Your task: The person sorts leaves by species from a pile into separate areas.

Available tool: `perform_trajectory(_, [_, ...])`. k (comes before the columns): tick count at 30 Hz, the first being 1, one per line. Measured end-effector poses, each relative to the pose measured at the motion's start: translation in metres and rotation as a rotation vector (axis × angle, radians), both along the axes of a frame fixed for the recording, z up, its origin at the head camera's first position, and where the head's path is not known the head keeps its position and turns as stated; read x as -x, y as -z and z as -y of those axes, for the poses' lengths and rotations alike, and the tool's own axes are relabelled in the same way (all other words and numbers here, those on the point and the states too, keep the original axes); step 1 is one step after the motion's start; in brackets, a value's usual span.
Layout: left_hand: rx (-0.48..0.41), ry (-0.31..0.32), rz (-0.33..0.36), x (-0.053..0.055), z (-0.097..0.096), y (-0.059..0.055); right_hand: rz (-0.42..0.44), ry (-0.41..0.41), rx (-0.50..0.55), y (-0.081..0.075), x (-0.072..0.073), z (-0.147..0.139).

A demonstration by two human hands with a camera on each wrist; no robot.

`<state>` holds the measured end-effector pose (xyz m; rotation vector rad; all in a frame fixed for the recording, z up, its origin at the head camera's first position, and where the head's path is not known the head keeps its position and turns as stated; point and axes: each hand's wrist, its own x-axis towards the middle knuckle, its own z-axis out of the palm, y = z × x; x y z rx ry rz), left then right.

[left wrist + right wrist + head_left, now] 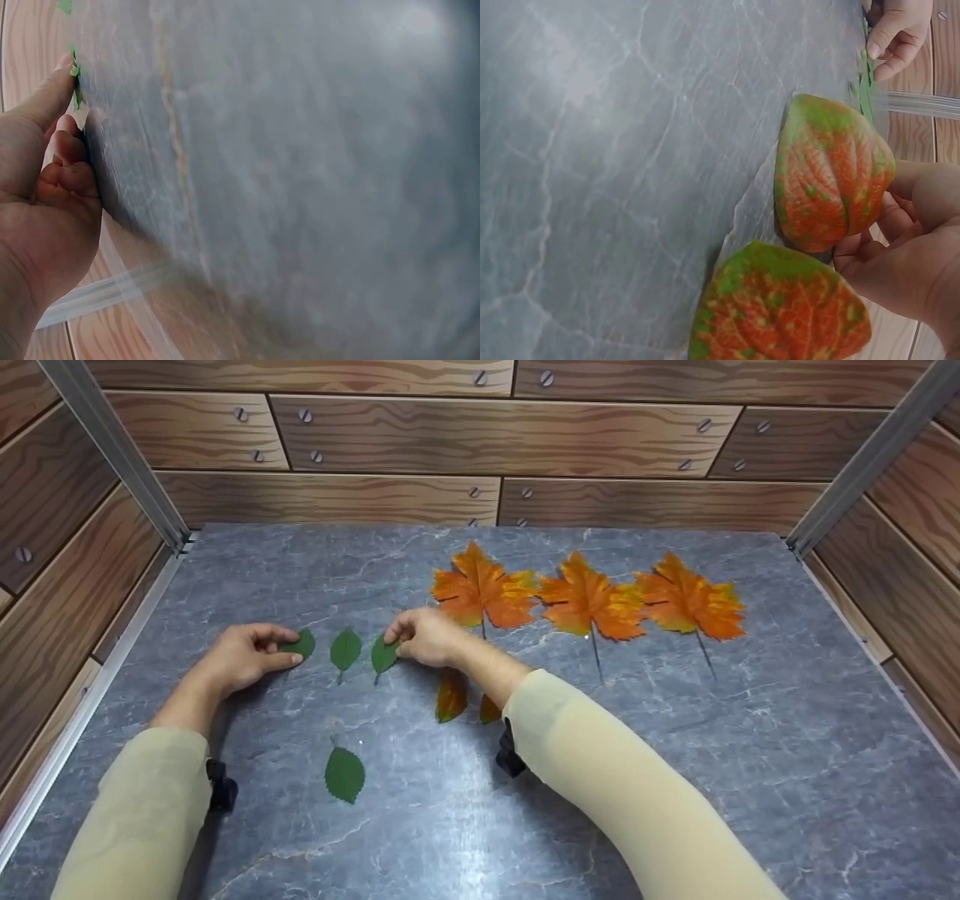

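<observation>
At the left of the row of green leaves, my left hand (247, 654) holds one green leaf (303, 644) by its edge, thumb on the near side and fingers on the far side. My right hand (429, 637) pinches another green leaf (383, 656) at the row's right end. Between the two hands a third green leaf (345, 649) lies flat, its stem toward me. In the left wrist view, the left hand (52, 180) reaches along the tabletop to the leaf edges. The right wrist view shows the right hand (907, 240) partly hidden behind an orange-green leaf (832, 176).
A lone green leaf (345, 775) lies nearer me. Three orange maple leaves, including the middle one (589, 596), line the back right. Under my right forearm sit two orange-green leaves, one (451, 697) more exposed. Wood-patterned panels (495, 439) enclose the grey marbled table (750, 780).
</observation>
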<state>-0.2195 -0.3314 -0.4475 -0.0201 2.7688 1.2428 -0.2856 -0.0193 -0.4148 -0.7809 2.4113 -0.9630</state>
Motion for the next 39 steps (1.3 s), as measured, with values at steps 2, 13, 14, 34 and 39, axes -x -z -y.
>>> perform_trajectory(2, [0.001,0.004,-0.007,0.0,0.0,0.0,-0.012,-0.009,-0.008,0.0,0.0,0.0])
perform_trajectory(13, [0.014,0.009,-0.006,0.001,0.0,0.0,-0.075,-0.036,-0.035,-0.002,0.0,-0.001])
perform_trajectory(14, [0.012,0.009,-0.005,0.001,0.0,0.0,-0.076,-0.032,-0.04,-0.003,0.0,-0.002])
perform_trajectory(34, [0.012,0.005,-0.003,0.001,0.0,-0.001,-0.078,-0.033,0.175,-0.034,-0.064,0.006])
perform_trajectory(39, [0.007,-0.001,-0.013,0.001,0.0,0.0,-0.048,-0.099,0.215,-0.03,-0.092,0.012])
